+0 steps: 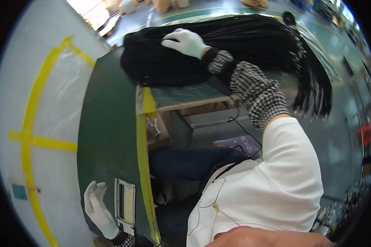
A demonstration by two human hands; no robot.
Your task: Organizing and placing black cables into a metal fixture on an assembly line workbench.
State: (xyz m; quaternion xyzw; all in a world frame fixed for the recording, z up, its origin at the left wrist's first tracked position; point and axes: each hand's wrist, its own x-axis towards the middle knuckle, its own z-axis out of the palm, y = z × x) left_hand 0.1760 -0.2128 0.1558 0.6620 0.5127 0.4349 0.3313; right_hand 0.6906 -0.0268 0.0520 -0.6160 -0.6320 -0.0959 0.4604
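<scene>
My right hand (188, 43), in a white glove and checked sleeve, is stretched over a thick bundle of black cables (251, 45) along the far side of the workbench. Its thumb and fingers are apart and touch the top of the bundle, with no single cable seen in its grasp. My left hand (99, 210), also gloved in white, is at the near left with its fingers extended and nothing visible in it. Beside it on the green bench top (111, 123) lies a narrow metal-framed fixture (125, 201) with a pale yellow slotted strip.
Yellow tape (39, 90) marks the white wall at the left. Cable ends (313, 94) hang over the bench's far right end. A thin black wire (247, 131) dangles near my arm. A purple printed item (237, 144) is below the bench. Yellow tape (144, 177) lines the bench edge.
</scene>
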